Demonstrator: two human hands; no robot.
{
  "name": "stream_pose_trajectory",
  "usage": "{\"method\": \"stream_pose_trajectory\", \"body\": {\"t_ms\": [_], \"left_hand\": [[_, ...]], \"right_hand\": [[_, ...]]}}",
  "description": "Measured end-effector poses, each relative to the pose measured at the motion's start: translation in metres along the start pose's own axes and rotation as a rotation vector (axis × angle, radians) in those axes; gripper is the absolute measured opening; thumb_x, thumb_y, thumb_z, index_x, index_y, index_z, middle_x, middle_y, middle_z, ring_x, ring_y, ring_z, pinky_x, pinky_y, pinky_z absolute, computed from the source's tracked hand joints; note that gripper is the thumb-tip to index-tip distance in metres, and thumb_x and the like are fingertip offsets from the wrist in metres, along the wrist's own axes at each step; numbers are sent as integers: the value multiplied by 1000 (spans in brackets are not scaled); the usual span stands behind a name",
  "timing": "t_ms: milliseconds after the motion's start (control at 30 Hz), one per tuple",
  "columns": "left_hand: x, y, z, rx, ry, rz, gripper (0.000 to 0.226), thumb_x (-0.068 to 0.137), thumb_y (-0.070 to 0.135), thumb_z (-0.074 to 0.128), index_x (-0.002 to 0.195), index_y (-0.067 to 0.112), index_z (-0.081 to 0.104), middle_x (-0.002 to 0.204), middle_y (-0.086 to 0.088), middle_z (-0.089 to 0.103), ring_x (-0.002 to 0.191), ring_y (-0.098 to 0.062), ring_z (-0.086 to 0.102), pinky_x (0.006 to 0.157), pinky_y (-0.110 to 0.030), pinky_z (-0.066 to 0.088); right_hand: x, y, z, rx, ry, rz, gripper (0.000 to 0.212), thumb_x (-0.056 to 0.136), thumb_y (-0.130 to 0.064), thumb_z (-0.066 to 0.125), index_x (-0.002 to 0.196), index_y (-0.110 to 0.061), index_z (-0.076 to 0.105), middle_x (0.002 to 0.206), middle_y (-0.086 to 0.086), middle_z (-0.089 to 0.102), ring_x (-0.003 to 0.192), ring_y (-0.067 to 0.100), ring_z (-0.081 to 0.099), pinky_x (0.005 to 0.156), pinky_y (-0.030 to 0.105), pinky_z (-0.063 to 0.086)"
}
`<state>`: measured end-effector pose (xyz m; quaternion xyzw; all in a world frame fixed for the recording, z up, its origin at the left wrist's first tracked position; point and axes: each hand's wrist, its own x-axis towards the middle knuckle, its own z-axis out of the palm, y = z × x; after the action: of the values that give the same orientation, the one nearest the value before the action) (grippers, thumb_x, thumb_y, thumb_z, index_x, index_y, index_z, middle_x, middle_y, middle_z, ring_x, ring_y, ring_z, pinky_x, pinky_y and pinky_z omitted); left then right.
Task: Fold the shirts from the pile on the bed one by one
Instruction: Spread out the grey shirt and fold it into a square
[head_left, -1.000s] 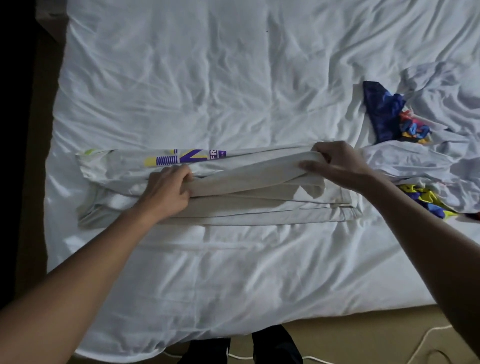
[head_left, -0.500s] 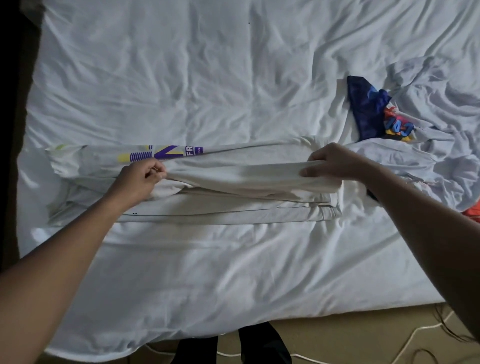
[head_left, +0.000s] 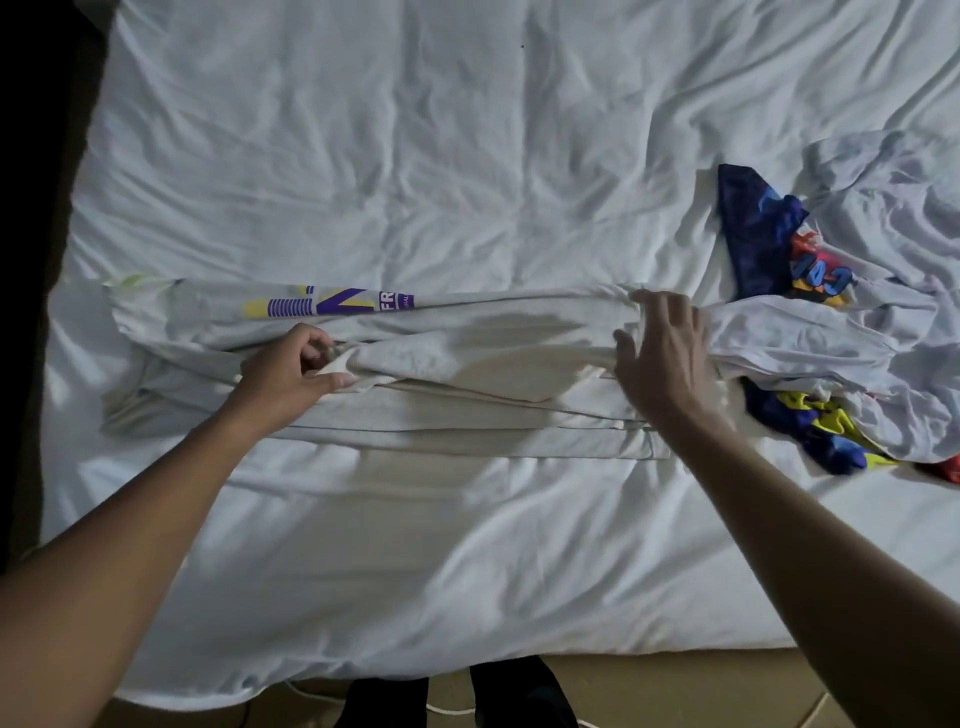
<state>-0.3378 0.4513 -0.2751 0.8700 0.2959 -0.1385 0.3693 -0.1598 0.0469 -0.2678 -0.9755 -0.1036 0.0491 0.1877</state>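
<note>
1. A fold is pinched by the curled fingers and thumb of the left hand (head_left: 288, 371). The fingers of the right hand (head_left: 667, 358) are spread and relaxed over the cloth's right end, with nothing gripped.
2. The white fabric shirt with purple and yellow print (head_left: 467, 358) is laid between them as a long band across the crumpled white bed sheet (head_left: 415, 156), beside the jumbled pile of white and blue shirts (head_left: 841, 332).
3. It is judged light, limp and easily creased. Hold is best taken at both ends of the folded edge.
</note>
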Motion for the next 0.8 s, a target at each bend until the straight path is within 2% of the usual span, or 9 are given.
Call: {"method": "stream_pose_trajectory", "body": {"t_ms": [167, 267, 333, 400, 500, 567, 633, 700, 800], "left_hand": [[-7, 2, 4, -91, 34, 48, 19, 86, 18, 81, 93, 29, 68, 95, 8, 72, 96, -18, 69, 88, -34, 50], [-8, -3, 4, -116, 37, 85, 18, 87, 15, 80, 98, 25, 71, 94, 10, 74, 93, -11, 69, 85, -30, 51], [-7, -19, -4, -32, 36, 105, 21, 86, 13, 80, 101, 25, 72, 91, 8, 74, 85, -11, 69, 87, -33, 54], [-7, -41, -21, 44, 105, 110, 22, 87, 8, 78, 103, 23, 72, 89, 4, 75, 81, -14, 70, 88, -38, 57], [-10, -66, -50, 214, 203, 183, 22, 90, 14, 67, 108, 26, 69, 103, 7, 74, 101, -20, 68, 97, -46, 50], [-14, -71, -60, 280, 177, 221, 35, 82, 19, 55, 113, 28, 67, 111, 9, 70, 111, -18, 58, 98, -41, 37], [-16, -78, -67, 329, 157, 280, 45, 72, 25, 53, 114, 28, 68, 116, 9, 67, 116, -16, 56, 97, -42, 35], [-14, -90, -73, 415, 160, 339, 42, 69, 29, 58, 110, 27, 69, 118, 8, 64, 117, -20, 58, 99, -45, 37], [-3, -110, -88, 426, 209, 320, 22, 77, 26, 59, 96, 30, 69, 104, 11, 64, 109, -22, 58, 97, -42, 32]], "right_hand": [[-46, -96, 45, 95, -247, -404, 51, 97, -27, 62, 145, -20, 50, 153, 8, 47, 141, 30, 40, 110, 46, 37], [-56, -135, 80, 19, -351, -553, 51, 100, -37, 49, 149, -25, 43, 160, 5, 37, 149, 30, 31, 117, 51, 30], [-50, -138, 90, -75, -340, -545, 46, 101, -42, 39, 145, -29, 45, 156, -2, 39, 145, 25, 35, 113, 53, 34], [-47, -135, 92, -130, -266, -478, 38, 102, -40, 42, 137, -30, 52, 150, -6, 45, 142, 21, 41, 107, 54, 38], [-48, -149, 93, -79, -139, -386, 23, 97, -28, 60, 119, -23, 64, 137, 0, 58, 131, 30, 52, 103, 58, 41], [-44, -170, 96, 0, -128, -386, 25, 96, -26, 61, 120, -20, 64, 133, 3, 60, 125, 33, 53, 102, 53, 42], [-39, -195, 98, 70, -207, -439, 37, 97, -33, 57, 131, -19, 60, 136, 3, 58, 128, 31, 50, 104, 49, 40], [-33, -220, 104, 81, -342, -505, 45, 93, -43, 51, 133, -22, 59, 135, 2, 58, 128, 29, 48, 106, 48, 39], [-20, -244, 115, 7, -498, -487, 36, 85, -52, 54, 110, -30, 66, 115, 0, 63, 115, 28, 54, 101, 46, 40]]}}
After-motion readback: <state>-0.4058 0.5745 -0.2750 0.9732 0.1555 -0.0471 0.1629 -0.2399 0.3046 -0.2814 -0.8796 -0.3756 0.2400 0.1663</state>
